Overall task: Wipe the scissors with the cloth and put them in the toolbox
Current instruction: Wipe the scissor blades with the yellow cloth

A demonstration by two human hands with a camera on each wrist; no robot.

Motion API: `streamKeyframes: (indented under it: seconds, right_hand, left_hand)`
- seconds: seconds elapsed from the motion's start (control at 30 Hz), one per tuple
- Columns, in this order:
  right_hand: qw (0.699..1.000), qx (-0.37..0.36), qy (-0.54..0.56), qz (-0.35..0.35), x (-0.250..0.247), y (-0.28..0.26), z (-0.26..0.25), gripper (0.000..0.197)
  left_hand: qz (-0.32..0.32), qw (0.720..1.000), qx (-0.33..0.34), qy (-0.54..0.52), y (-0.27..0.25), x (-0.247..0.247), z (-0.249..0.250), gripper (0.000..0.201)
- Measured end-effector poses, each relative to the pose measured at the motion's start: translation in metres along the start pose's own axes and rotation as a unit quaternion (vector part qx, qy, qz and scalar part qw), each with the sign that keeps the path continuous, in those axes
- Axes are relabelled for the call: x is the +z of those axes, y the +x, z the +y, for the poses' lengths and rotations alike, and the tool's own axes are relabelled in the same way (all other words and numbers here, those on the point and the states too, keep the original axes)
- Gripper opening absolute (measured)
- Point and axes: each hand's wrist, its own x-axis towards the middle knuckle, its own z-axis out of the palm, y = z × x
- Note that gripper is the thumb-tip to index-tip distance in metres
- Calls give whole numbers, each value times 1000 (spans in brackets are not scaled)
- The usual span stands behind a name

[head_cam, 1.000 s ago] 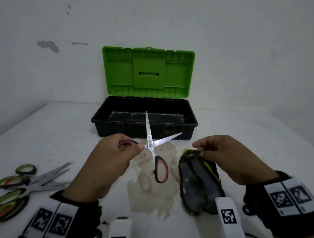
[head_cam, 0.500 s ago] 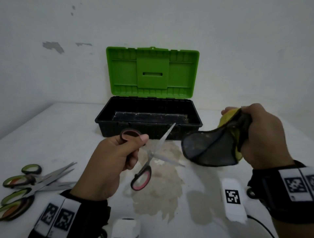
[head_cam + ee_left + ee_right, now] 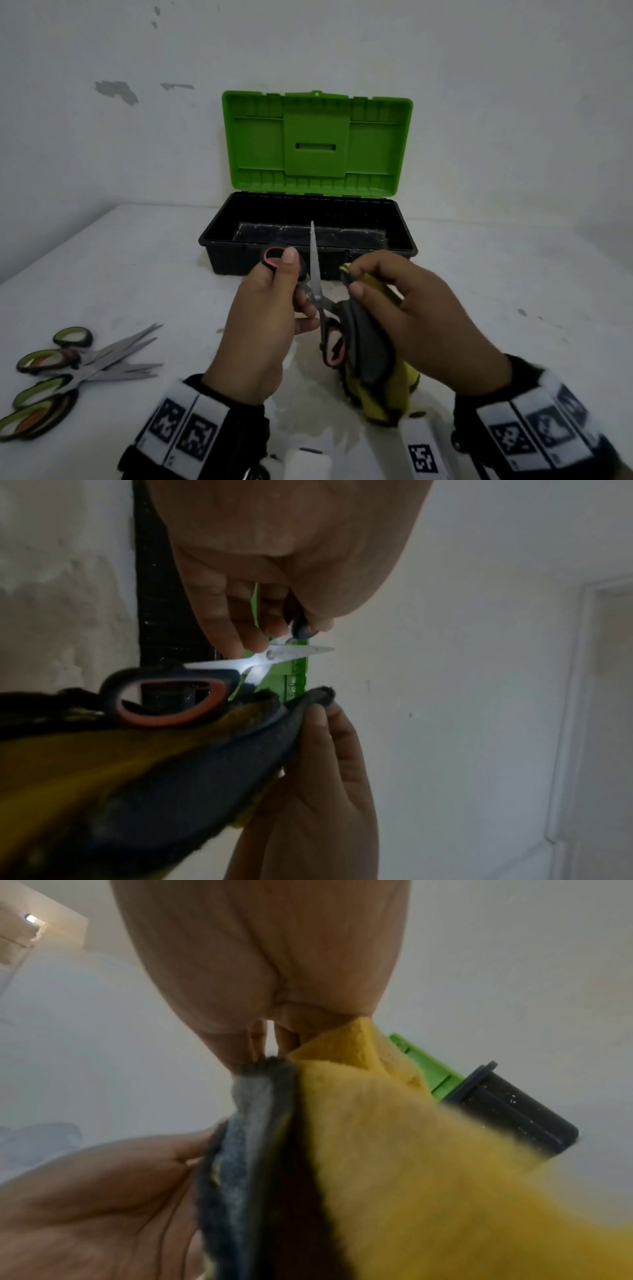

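Note:
My left hand (image 3: 274, 308) grips the upper loop of the red-and-black scissors (image 3: 317, 274); they hang spread open, one blade pointing up and the second handle loop (image 3: 334, 349) low. My right hand (image 3: 394, 301) pinches a grey-and-yellow cloth (image 3: 373, 363) that drapes down and covers the other blade. The left wrist view shows the scissors (image 3: 274, 654) with a handle loop (image 3: 167, 696) against the cloth (image 3: 154, 791), held by the right hand's fingers (image 3: 325, 750). In the right wrist view the cloth (image 3: 394, 1150) fills the frame. The toolbox (image 3: 308, 236) stands open behind, green lid (image 3: 317, 140) up.
Several green-handled scissors (image 3: 75, 370) lie on the white table at the left. A wet stain (image 3: 308, 418) marks the tabletop below my hands. A white wall stands close behind the toolbox.
My right hand came down and left with the cloth, from beside the toolbox onto one blade. The left hand turned the scissors so one blade points up.

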Motion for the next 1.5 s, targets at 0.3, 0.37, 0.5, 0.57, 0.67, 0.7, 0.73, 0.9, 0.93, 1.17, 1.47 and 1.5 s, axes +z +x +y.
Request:
streamKeyframes:
  seconds: [0.3, 0.37, 0.5, 0.57, 0.67, 0.7, 0.73, 0.9, 0.93, 1.17, 1.47, 1.5]
  right_hand:
    - [999, 23, 49, -6, 15, 2, -3, 12]
    - [999, 11, 29, -25, 16, 1, -5, 12]
    - [1000, 17, 6, 7, 18, 1, -7, 26]
    - [999, 32, 15, 38, 19, 2, -5, 25]
    - [995, 59, 28, 80, 19, 4, -2, 15]
    - [993, 61, 25, 93, 20, 5, -1, 12]
    - [992, 61, 23, 106, 19, 7, -2, 11]
    - [983, 73, 41, 162, 15, 19, -2, 11]
    - [984, 73, 43, 155, 14, 20, -2, 10]
    - [990, 73, 36, 113, 13, 17, -4, 10]
    - [973, 131, 72, 178, 6, 34, 5, 11]
    - [973, 132, 76, 172, 5, 33, 4, 10]
  left_hand:
    - [20, 1000, 2, -5, 0, 8, -5, 37]
    - [27, 999, 20, 20, 1, 10, -7, 37]
    - [31, 997, 56, 54, 2, 13, -11, 40]
    - [13, 997, 63, 52, 1, 14, -10, 37]
    - [-16, 996, 67, 50, 2, 15, -8, 34]
    - [-25, 996, 66, 54, 3, 15, -7, 34]
    - [-32, 996, 65, 57, 4, 14, -7, 34]
    - [-54, 994, 61, 75, 5, 16, -7, 36]
    - [-52, 994, 61, 76, 5, 16, -7, 35]
    - [-61, 992, 62, 90, 9, 13, -1, 38]
    - [-77, 993, 42, 81, 10, 13, -8, 36]
    - [-71, 994, 39, 75, 11, 13, -7, 39]
